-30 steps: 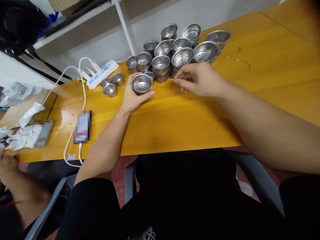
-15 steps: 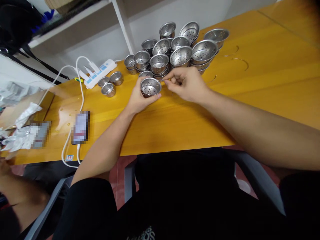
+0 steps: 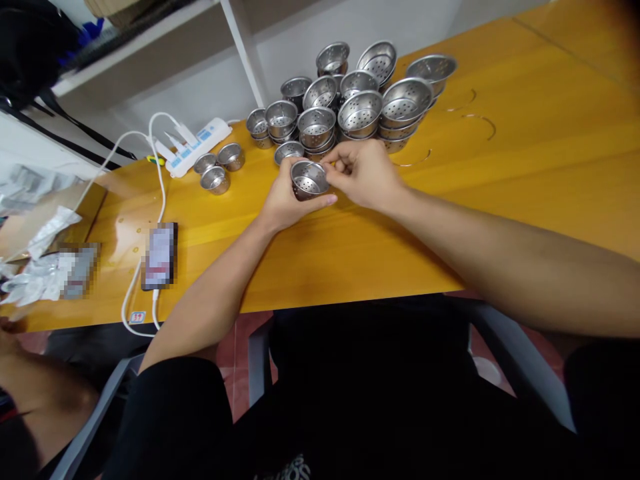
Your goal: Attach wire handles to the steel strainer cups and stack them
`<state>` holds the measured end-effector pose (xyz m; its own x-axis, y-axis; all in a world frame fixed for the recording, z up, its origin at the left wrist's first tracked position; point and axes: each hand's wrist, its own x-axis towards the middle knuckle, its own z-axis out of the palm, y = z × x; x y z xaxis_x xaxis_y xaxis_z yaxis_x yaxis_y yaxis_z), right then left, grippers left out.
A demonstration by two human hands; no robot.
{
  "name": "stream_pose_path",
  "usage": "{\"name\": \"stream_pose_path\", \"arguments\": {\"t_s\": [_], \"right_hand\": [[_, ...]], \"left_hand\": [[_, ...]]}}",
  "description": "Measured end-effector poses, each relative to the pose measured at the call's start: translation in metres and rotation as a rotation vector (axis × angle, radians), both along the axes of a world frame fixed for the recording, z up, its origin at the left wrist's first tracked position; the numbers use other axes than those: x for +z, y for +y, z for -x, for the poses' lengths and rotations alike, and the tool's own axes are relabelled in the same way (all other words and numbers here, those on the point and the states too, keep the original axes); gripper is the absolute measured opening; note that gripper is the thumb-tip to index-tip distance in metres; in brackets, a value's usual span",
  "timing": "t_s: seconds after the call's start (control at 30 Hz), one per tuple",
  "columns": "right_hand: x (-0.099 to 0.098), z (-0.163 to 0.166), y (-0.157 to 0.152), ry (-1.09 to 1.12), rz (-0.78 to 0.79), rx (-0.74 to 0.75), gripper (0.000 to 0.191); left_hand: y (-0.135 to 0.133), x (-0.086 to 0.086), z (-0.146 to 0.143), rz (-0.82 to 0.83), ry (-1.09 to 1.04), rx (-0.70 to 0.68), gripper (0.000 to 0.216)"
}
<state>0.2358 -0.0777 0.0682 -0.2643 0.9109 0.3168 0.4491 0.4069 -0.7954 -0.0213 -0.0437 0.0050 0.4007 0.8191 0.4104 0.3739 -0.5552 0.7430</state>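
My left hand is wrapped round a small perforated steel strainer cup, held just above the yellow wooden table. My right hand is pinched at the cup's right rim; a thin wire piece seemed to be in its fingers earlier, but now I cannot make it out. Right behind both hands stands a pile of several similar strainer cups, some stacked.
Three small steel cups stand left of my hands. A white power strip with cables lies at the back left. A phone lies near the front edge, crumpled plastic beyond it. Thin wire rings lie at the right.
My left hand lifted the strainer cup and carried it right. My right hand came left from the pile to the cup's rim.
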Motion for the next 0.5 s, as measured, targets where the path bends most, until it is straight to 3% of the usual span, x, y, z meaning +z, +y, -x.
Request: {"name": "stream_pose_path", "arguments": {"t_s": [0.27,0.4,0.5], "right_hand": [[-0.003,0.005,-0.001,0.008,0.003,-0.01,0.029],[-0.001,0.004,-0.001,0.129,-0.014,0.047,0.044],[0.005,-0.004,0.0,0.231,0.017,0.199,0.062]], "left_hand": [[-0.009,0.011,-0.002,-0.008,0.02,0.081,0.11],[-0.008,0.013,0.001,0.005,0.012,0.048,0.102],[-0.004,0.011,0.004,0.039,-0.024,-0.011,0.097]]}}
